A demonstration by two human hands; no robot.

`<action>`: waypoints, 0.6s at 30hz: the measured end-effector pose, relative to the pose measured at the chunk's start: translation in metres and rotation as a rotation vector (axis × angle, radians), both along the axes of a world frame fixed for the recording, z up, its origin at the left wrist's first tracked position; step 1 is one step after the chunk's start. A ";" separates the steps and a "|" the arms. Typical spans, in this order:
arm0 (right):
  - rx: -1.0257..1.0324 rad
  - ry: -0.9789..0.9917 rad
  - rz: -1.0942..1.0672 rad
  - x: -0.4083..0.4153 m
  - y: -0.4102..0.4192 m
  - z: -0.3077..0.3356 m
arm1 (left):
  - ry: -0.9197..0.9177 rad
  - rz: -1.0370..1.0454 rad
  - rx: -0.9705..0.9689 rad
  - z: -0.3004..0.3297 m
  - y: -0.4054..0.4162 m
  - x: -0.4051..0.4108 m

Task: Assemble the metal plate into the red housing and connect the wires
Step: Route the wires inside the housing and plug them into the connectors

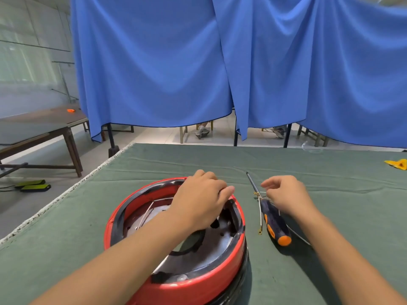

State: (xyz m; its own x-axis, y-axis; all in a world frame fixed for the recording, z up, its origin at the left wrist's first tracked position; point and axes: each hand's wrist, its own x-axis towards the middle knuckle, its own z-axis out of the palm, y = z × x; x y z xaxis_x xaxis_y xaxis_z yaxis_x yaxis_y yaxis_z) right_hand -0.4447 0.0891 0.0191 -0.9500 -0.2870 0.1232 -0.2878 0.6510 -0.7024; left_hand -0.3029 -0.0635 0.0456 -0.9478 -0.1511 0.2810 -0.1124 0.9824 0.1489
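The round red housing with a black inner rim stands on the green table cover near me. A shiny metal plate lies inside it, with thin white wires running across the far left of the inside. My left hand reaches over the housing's far right rim, fingers curled down; what they hold is hidden. My right hand hovers just right of the housing and pinches a white wire with a brass terminal, which lies across a screwdriver.
A screwdriver with a dark blue and orange handle lies right of the housing, tip pointing away. A yellow scrap sits at the far right of the green cover. Blue curtains hang behind; a wooden table stands at the left.
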 end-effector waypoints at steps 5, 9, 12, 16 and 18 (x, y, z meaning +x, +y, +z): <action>0.091 -0.036 -0.023 -0.010 0.009 -0.015 | 0.002 -0.013 0.024 0.003 0.007 -0.010; 0.159 0.036 -0.048 -0.008 0.005 -0.021 | 0.011 0.012 0.052 0.004 0.011 -0.023; 0.231 0.083 -0.041 -0.005 0.004 -0.021 | 0.052 -0.001 0.075 0.001 0.009 -0.029; 0.190 0.062 -0.015 -0.004 0.005 -0.019 | 0.080 -0.048 0.153 -0.003 0.003 -0.028; 0.194 0.045 0.021 -0.005 0.005 -0.019 | 0.080 -0.059 0.166 -0.003 0.000 -0.028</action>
